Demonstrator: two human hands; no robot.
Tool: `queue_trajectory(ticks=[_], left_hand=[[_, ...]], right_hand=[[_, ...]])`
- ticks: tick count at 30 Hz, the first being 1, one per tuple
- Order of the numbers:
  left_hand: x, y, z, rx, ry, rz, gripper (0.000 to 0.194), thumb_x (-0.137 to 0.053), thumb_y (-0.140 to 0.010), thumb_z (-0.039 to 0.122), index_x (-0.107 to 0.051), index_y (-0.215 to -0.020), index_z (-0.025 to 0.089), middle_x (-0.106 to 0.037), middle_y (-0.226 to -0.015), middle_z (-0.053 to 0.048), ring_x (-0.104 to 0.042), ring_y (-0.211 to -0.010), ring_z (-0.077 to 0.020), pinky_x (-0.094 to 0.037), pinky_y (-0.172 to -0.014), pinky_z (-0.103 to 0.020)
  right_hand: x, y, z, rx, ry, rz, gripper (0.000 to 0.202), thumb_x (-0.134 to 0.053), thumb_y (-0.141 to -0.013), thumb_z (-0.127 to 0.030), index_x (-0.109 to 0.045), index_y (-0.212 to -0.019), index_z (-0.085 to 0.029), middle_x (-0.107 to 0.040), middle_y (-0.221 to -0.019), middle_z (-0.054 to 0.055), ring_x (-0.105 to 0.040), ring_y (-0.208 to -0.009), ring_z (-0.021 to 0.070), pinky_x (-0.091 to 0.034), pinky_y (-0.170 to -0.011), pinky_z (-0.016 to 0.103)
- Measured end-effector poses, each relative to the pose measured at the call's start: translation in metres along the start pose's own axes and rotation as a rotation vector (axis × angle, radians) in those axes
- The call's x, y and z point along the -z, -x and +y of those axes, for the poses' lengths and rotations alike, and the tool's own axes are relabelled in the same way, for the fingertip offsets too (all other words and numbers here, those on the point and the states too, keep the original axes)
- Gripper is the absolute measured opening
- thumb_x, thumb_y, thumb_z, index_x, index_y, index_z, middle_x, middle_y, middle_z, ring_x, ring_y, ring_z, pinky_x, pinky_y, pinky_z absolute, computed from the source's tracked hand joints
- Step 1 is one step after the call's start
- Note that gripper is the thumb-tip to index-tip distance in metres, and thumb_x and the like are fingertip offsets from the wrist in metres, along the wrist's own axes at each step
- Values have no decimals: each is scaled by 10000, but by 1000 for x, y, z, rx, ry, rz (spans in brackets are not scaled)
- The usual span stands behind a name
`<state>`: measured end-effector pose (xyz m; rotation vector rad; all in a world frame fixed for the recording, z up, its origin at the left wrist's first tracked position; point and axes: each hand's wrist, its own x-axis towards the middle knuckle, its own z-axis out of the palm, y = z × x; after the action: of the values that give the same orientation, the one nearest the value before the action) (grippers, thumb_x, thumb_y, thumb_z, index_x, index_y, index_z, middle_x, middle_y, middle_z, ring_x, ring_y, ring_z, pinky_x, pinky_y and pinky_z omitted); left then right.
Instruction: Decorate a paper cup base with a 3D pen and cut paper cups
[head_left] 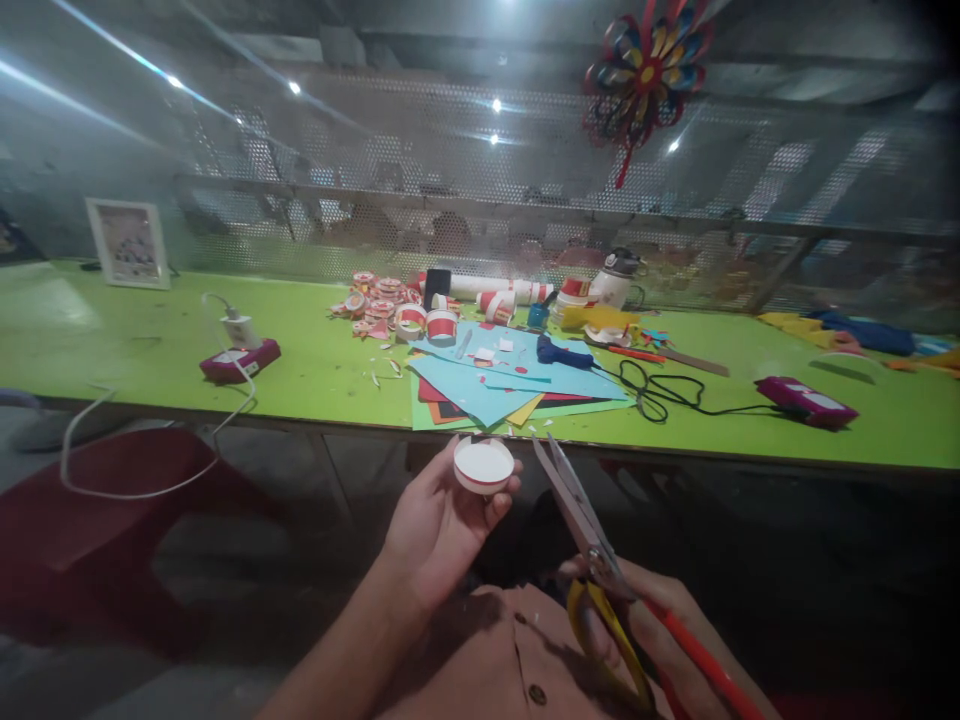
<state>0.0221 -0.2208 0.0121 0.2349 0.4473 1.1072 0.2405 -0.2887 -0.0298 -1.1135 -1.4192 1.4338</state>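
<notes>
My left hand (442, 525) holds a shallow white paper cup bottom (484, 465) with a thin red rim line, its inside facing up toward me. The fingers curl under and around it, just in front of the table edge. In my right hand (645, 620) is a large pair of scissors (589, 530) with one yellow and one red-orange handle. The blades point up and away, slightly parted, a little to the right of the cup bottom and apart from it. Part of the right hand's fingers is hidden behind the handles.
Coloured paper sheets (465, 385) lie on the green table (322, 370). A glue gun (562, 352) rests on them, its black cord running to a purple power strip (806, 402). Cut cup pieces (382, 300) are piled behind. A red stool (112, 530) stands at left.
</notes>
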Motion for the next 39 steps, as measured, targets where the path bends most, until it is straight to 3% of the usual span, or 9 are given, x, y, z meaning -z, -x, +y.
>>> queue_trajectory(ticks=[12,18,21,25,30,37,39], left_hand=[[-1,-5,5,-140,19,125,289,-398,-997,319,-568,-983,86,-667,-844,-136,-691,-697,-194,-549,-544,-203],[3,-11,6,-181,28,141,252,-423,-993,271,-572,-1011,68,-680,-912,-144,-715,-752,-213,-593,-618,-238],[4,-14,6,-209,23,132,248,-429,-991,253,-585,-999,61,-685,-921,-143,-721,-785,-220,-603,-661,-246],[7,-15,7,-222,-8,99,232,-467,-976,255,-618,-1011,82,-689,-900,-121,-722,-756,-222,-594,-602,-240],[14,-14,9,-317,-204,-34,266,-616,-895,240,-646,-1146,155,-688,-1004,-93,-711,-821,-216,-587,-611,-231],[20,-13,3,-508,-412,-130,402,-760,-770,226,-664,-1158,174,-656,-1155,-77,-623,-997,-182,-549,-854,-269],[17,-11,-8,-590,-494,-140,460,-798,-723,203,-662,-1162,192,-667,-1149,-74,-617,-1029,-188,-520,-877,-239]], right_hand=[[-2,3,2,-150,-137,126,518,-627,-810,-598,-696,-1068,-155,-543,-615,12,-463,-539,106,-321,-513,241],[2,1,4,-230,-110,94,554,-641,-787,-613,-685,-1079,-144,-534,-621,5,-464,-544,116,-338,-531,256],[4,0,6,-201,-22,105,566,-614,-791,-629,-689,-1084,-151,-531,-621,11,-480,-564,135,-358,-523,253],[5,-2,3,-55,239,14,461,-604,-808,-583,-718,-1011,-185,-538,-669,15,-475,-590,141,-387,-533,247],[3,-3,-1,44,378,-52,403,-624,-796,-543,-718,-985,-200,-568,-719,21,-490,-631,154,-414,-574,254],[-3,-13,-3,-31,83,201,416,-595,-858,-528,-610,-1098,-189,-537,-681,-11,-502,-622,134,-414,-567,243],[-11,-23,-13,74,-5,245,331,-588,-887,-481,-560,-1072,-208,-562,-718,-8,-543,-678,141,-452,-625,248]])
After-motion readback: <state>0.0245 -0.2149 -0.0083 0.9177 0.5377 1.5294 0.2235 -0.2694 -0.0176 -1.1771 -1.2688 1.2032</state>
